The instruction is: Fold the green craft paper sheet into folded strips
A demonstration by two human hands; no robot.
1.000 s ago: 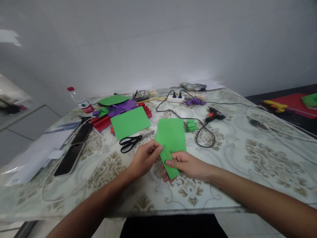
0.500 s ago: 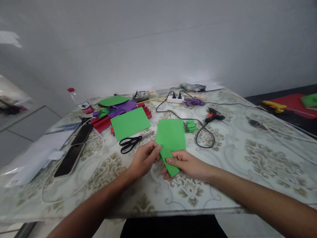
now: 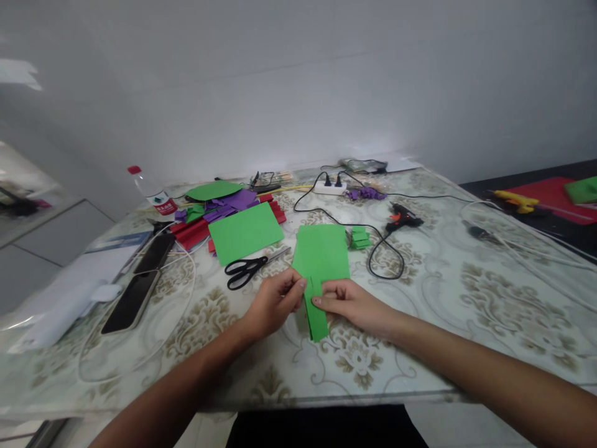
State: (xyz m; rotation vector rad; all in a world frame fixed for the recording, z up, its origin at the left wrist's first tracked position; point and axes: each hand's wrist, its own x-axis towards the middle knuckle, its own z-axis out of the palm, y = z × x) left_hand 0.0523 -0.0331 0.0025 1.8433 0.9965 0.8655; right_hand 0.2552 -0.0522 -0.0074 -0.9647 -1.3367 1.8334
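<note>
Between my hands is a narrow folded strip of green paper (image 3: 316, 320), held close above the table. My left hand (image 3: 278, 300) pinches its upper left edge with thumb and forefinger. From the other side my right hand (image 3: 351, 303) grips the strip, thumb on top and the other fingers partly hidden. Just beyond lies a larger green sheet (image 3: 323, 249), its near part covered by the strip and my hands. Black-handled scissors (image 3: 247, 270) rest left of that sheet, and a small stack of folded green pieces (image 3: 359, 238) sits at its right.
A green rectangle (image 3: 246, 231) overlaps red and purple paper (image 3: 233, 201) on the left. Behind are a bottle (image 3: 157, 194) and a power strip (image 3: 330, 187). At right lies a black glue gun (image 3: 403, 216) with a looping cord. Two phones (image 3: 131, 301) lie left.
The folded strip has swung from a slant to nearly upright in view, its near end moving left. My right hand's lower fingers no longer show beneath it. Both hands keep hold.
</note>
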